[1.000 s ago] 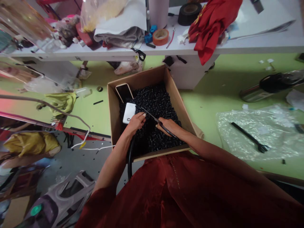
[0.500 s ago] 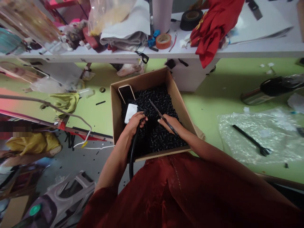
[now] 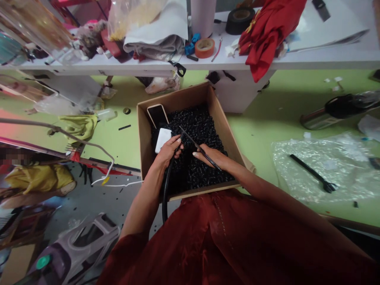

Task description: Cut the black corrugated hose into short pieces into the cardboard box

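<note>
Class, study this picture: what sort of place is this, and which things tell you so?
Probably a small workshop: a cardboard box holds many small black pieces, the left hand grips a black ribbed tube, the right hand what looks like scissors.

The black tube disappears behind the red garment, its lower end hidden.

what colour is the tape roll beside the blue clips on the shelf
Orange, clearest in the head view.
</note>
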Tool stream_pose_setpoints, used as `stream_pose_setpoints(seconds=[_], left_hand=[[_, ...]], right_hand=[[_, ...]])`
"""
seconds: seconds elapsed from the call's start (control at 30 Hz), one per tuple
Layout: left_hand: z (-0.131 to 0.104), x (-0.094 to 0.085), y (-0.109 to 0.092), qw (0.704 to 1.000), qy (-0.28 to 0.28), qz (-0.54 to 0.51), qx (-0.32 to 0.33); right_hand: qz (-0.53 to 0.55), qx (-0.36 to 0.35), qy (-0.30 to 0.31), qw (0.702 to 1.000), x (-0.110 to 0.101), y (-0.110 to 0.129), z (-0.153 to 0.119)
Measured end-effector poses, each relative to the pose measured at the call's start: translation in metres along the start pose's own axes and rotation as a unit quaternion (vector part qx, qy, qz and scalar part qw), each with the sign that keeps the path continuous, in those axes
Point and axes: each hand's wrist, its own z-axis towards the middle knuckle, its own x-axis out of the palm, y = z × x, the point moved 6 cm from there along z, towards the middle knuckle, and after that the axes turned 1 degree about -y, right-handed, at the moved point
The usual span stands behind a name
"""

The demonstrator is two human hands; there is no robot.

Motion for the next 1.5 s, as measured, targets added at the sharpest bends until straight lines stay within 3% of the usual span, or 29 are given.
stream_pose_setpoints(seconds=[0.47, 0.7, 1.07, 1.2, 1.5], left_hand=[[0.001, 0.004, 0.0, 0.998, 0.01, 0.064, 0.006], [0.002, 0.006, 0.002, 0.998, 0.015, 0.06, -0.002], [0.008, 0.007, 0.024, 0.997, 0.0, 0.052, -0.055], [0.01, 0.009, 0.035, 0.995, 0.007, 0.033, -0.089], [0.014, 0.009, 0.046, 0.992, -0.001, 0.033, -0.125]], right_hand=[[-0.039, -0.006, 0.007, 0.999, 0.006, -0.005, 0.003], [-0.025, -0.021, -0.026, 0.999, 0.007, -0.007, 0.004], [-0.099, -0.012, -0.025, 0.995, 0.018, -0.024, 0.013], [-0.112, 0.02, 0.001, 0.994, 0.023, -0.03, 0.016], [-0.124, 0.039, 0.011, 0.991, 0.021, -0.028, 0.013]])
